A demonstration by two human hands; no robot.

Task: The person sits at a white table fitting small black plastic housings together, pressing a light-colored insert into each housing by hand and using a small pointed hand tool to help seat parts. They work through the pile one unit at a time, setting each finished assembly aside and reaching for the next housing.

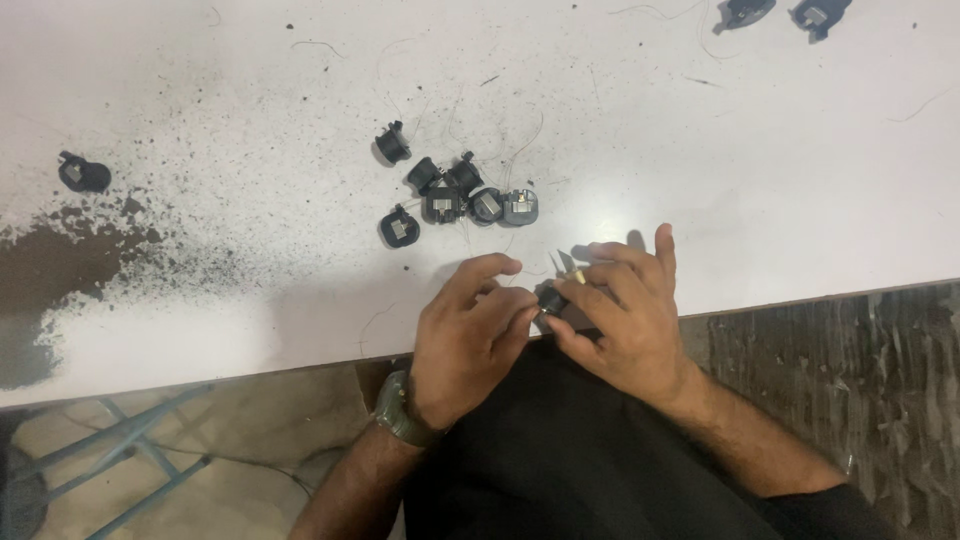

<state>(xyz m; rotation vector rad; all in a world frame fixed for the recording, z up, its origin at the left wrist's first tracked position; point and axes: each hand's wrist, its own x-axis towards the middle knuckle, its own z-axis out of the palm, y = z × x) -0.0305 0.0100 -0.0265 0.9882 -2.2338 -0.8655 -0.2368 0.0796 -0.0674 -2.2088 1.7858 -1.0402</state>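
My left hand (470,335) and my right hand (625,320) meet at the near edge of a white table (250,300). Between their fingertips sits a small black round part (552,298); both hands pinch it. My right hand also grips a thin metal tool (562,264) with a pale tip that pokes up past the fingers. A dark green watch (400,410) is on my left wrist. Just beyond the hands lies a cluster of several similar black round parts (455,195) with grey metal inserts.
One lone black part (84,174) lies at the far left, two more (780,12) at the top right edge. Dark dust and worn patches (70,270) cover the table's left side. Thin wire strands are scattered about. A blue metal frame (130,450) shows below the table.
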